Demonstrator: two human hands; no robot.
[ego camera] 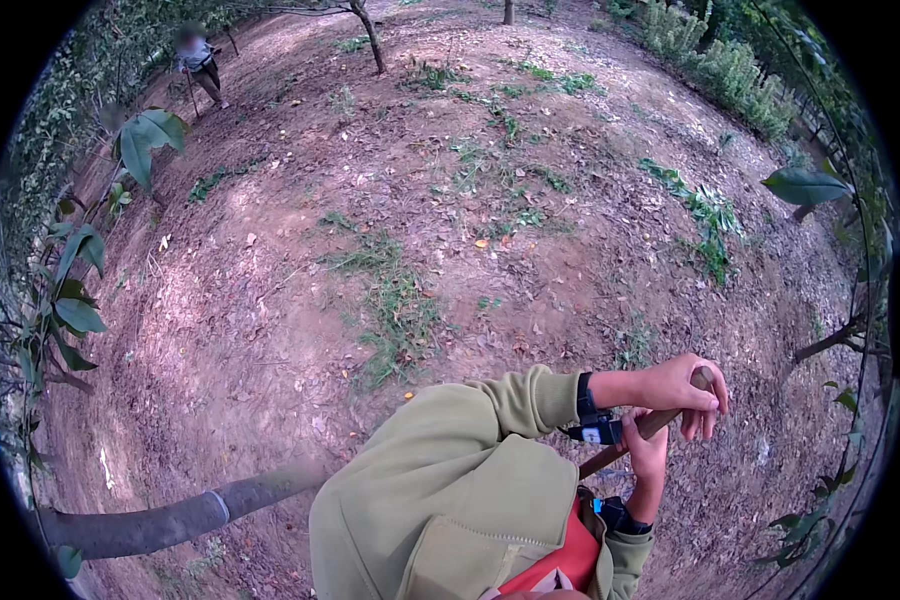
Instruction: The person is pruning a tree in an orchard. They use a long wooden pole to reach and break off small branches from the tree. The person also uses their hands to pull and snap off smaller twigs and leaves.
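Note:
A long wooden tool handle (657,424) slants down from its rounded top end, and its lower part passes behind my jacket. My left hand (679,390) is bent over the top end, which shows between its thumb side and its hanging fingers. Just below it, my right hand (645,444) wraps around the shaft. Both wrists carry black straps with small devices. Whatever sits at the handle's far end is hidden by my body.
Brown soil with leaf litter and grass patches (394,307) surrounds me. A tree trunk (150,521) with a pale band is at lower left. Leafy branches (79,315) hang at left, more (806,186) at right. Farther off, a person (201,64) holds a stick near a thin tree (369,34).

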